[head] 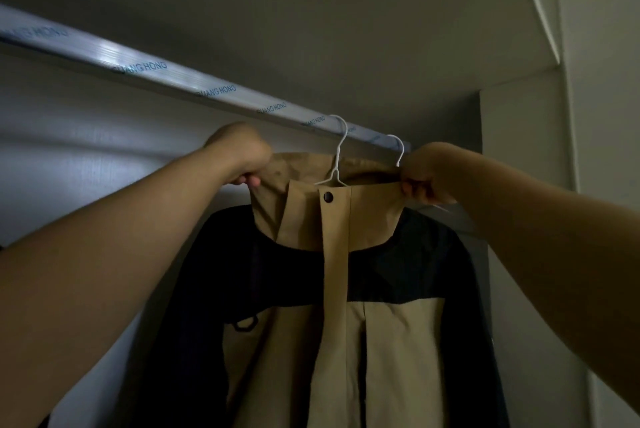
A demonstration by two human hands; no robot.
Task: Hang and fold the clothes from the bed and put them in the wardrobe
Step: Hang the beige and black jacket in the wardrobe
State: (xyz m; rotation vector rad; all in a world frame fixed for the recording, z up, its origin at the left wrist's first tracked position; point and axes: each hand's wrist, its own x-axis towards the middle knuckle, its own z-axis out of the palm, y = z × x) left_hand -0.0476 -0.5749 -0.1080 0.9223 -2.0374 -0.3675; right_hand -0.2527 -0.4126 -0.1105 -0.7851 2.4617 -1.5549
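Pale wardrobe panels [86, 150] closed the scene in, dim and grey, with the top board across the upper part of the frame. A metal rail [214, 88] ran from the upper left down toward the centre right, wrapped in a clear film printed with blue lettering.

The jacket [381, 341] you were handling hung inside the wardrobe, filling the lower centre of the frame: tan down the front and at the collar [277, 171], dark across the shoulders and sleeves. It hung on a white hanger [341, 137] whose hook sat over the rail just above the collar. A dark snap button [328, 197] showed at the top of the front placket, directly under that hook.

Your left hand [239, 154], at centre left, was closed, with its fingers curled down round the left edge of the tan collar, knuckles up and close under the rail. Your right hand [429, 171], at centre right, was closed too, pinching the right top edge of the collar between curled fingers and thumb. Both forearms reached up from the lower corners of the frame, and the collar was stretched between the two grips.

A second white hanger hook [398, 147] hung on the rail just above your right hand; what it carried was hidden behind the jacket and your hand.
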